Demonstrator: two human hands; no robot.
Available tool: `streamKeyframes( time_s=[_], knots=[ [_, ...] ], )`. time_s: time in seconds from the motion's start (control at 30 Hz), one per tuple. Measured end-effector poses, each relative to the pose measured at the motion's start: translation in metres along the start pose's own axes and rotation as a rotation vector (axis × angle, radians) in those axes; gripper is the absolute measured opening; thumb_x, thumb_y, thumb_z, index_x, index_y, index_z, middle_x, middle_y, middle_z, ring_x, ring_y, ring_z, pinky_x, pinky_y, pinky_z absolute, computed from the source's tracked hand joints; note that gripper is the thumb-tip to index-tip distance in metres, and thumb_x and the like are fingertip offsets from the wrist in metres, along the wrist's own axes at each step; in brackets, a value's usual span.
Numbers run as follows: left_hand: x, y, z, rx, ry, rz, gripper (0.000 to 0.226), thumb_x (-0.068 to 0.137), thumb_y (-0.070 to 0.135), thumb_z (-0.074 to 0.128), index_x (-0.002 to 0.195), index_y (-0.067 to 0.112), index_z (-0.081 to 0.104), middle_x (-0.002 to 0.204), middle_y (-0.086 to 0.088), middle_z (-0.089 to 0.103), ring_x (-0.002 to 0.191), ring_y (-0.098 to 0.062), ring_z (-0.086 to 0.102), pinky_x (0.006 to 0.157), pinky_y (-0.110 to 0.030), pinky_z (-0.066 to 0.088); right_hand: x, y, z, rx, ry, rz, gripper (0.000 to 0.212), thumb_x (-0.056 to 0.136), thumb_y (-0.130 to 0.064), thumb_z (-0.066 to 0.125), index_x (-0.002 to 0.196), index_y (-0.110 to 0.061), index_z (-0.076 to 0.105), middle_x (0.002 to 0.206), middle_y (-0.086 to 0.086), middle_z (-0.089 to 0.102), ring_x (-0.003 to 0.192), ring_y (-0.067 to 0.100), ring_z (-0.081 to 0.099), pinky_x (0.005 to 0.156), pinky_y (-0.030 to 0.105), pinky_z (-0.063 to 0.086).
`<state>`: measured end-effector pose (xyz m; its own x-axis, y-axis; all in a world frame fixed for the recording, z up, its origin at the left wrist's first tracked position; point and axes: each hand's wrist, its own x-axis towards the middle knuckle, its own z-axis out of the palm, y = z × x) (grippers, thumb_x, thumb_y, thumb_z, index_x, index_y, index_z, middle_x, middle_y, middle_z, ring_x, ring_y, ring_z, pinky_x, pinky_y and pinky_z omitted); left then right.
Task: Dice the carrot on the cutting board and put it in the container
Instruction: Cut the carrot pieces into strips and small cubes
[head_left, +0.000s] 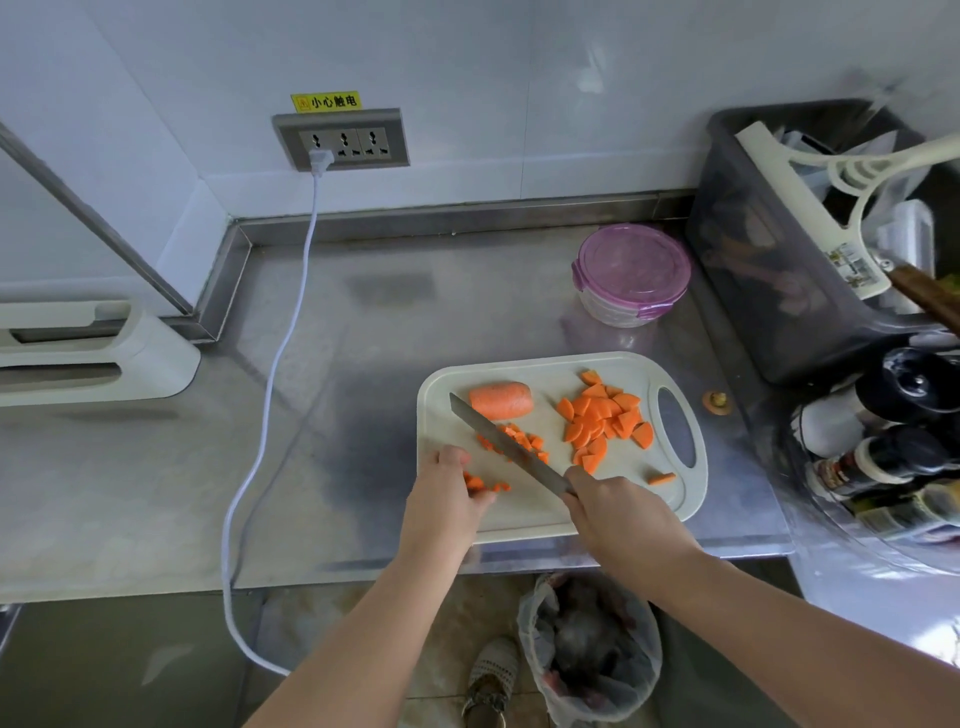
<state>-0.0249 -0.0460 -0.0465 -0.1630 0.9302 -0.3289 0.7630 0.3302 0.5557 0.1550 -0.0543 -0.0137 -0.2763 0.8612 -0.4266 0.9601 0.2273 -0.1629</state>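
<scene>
Three lots of carrot on the cutting board (613, 501), yes? Which one does the knife (511, 449) go to?

Yes, three. A whole carrot stub (501, 400) lies at the far left, long axis running left to right. Half-moon slices (605, 418) are heaped toward the handle end. Small dice (519, 441) lie in the middle, right along the blade.

How does the blade sit?

Slanted. It runs from the right hand (618, 514) at the near edge up to the far left, with the tip just short of the stub. So the stub lies beyond the blade, and its length crosses the slant of the edge.

And the hands?

The right hand's fingers are wrapped round the knife handle. The left hand (449, 493) is at the near-left of the board, fingers bent down over a few orange bits (480, 484). I cannot tell whether it pinches them or only presses.

Which hand would steady the stub?

The left, I judge. It is on the stub's side of the blade.

The container?

A lidded container (631, 275) stands behind the board, toward the right. Its purple lid is on, and no carrot is in it that I can see.
</scene>
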Motion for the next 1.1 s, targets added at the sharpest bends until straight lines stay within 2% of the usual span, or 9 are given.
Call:
streamKeyframes(
  time_s=[0.1,0.17,0.3,0.4,0.5,0.63,0.8,0.93,1.1],
  knots=[
    [0.010,0.008,0.004,-0.142,0.032,0.025,0.023,0.084,0.016,0.071,0.096,0.020,0.052,0.085,0.009,0.056,0.069,0.000,0.057,0.065,-0.012,0.043,0.002,0.007,-0.005,0.008,0.031,0.017,0.021,0.104,-0.027,0.034,0.121,-0.018,0.043,0.068,-0.005,0.042,0.055,0.016,0.045,0.045,0.022,0.032],
    [0.015,0.012,0.004,-0.289,0.027,0.036,0.021,0.085,0.006,0.068,0.097,0.015,0.054,0.081,0.011,0.055,0.061,0.007,0.056,0.061,-0.005,0.043,0.002,0.012,-0.009,-0.018,0.037,0.008,0.023,0.105,-0.028,0.033,0.121,-0.017,0.044,0.067,-0.006,0.041,0.054,0.015,0.045,0.049,0.024,0.039],
    [0.021,-0.004,0.000,-0.387,0.065,0.014,0.022,0.086,0.008,0.068,0.098,0.022,0.056,0.092,0.010,0.061,0.082,-0.009,0.062,0.070,-0.010,0.045,-0.001,0.021,-0.012,-0.011,0.042,-0.017,0.021,0.105,-0.030,0.032,0.119,-0.020,0.044,0.073,-0.003,0.048,0.060,0.020,0.051,0.057,0.029,0.047],
    [0.025,-0.022,-0.012,-0.602,0.173,-0.072,0.022,0.086,-0.001,0.064,0.093,0.019,0.058,0.096,-0.004,0.065,0.079,-0.015,0.065,0.064,-0.016,0.054,-0.007,0.028,-0.012,-0.011,0.021,-0.074,0.025,0.105,-0.033,0.028,0.115,-0.020,0.046,0.082,0.001,0.057,0.069,0.024,0.055,0.065,0.032,0.048],
    [0.028,-0.029,-0.028,-0.690,0.256,-0.084,0.017,0.093,0.000,0.053,0.096,0.016,0.057,0.091,0.003,0.061,0.079,-0.012,0.065,0.061,-0.014,0.054,-0.011,0.032,-0.009,-0.051,-0.046,-0.170,0.025,0.105,-0.031,0.027,0.115,-0.020,0.046,0.096,0.003,0.064,0.084,0.025,0.061,0.072,0.034,0.048],
    [0.029,-0.024,-0.038,-0.680,0.228,-0.045,0.018,0.095,0.001,0.050,0.100,0.015,0.058,0.091,0.006,0.061,0.080,-0.011,0.065,0.071,-0.024,0.055,-0.002,0.035,0.001,-0.119,-0.079,-0.225,0.019,0.102,-0.021,0.034,0.114,-0.022,0.048,0.096,0.000,0.064,0.086,0.024,0.061,0.075,0.037,0.052],
    [0.029,-0.016,-0.038,-0.618,0.186,0.001,0.025,0.092,-0.001,0.053,0.096,0.023,0.060,0.093,0.009,0.063,0.094,-0.020,0.065,0.087,-0.036,0.052,0.015,0.038,0.001,-0.145,0.005,-0.196,0.024,0.105,-0.029,0.028,0.121,-0.022,0.046,0.101,0.001,0.064,0.088,0.026,0.062,0.073,0.036,0.047],
    [0.025,-0.007,-0.042,-0.510,0.158,0.099,0.030,0.093,0.007,0.056,0.086,0.036,0.059,0.091,0.016,0.064,0.091,-0.013,0.065,0.080,-0.020,0.047,0.017,0.036,-0.001,-0.204,0.092,-0.223,0.027,0.105,-0.029,0.028,0.123,-0.022,0.047,0.100,0.001,0.063,0.080,0.025,0.058,0.067,0.032,0.043],
    [0.022,0.015,-0.051,-0.255,-0.211,0.192,0.043,0.094,0.000,0.044,0.080,0.036,0.064,0.089,0.020,0.066,0.089,0.004,0.062,0.081,-0.013,0.045,0.007,0.036,-0.010,-0.233,0.218,-0.248,0.021,0.101,-0.033,0.045,0.117,-0.024,0.054,0.093,-0.003,0.065,0.070,0.019,0.054,0.062,0.027,0.041]
  ],
)
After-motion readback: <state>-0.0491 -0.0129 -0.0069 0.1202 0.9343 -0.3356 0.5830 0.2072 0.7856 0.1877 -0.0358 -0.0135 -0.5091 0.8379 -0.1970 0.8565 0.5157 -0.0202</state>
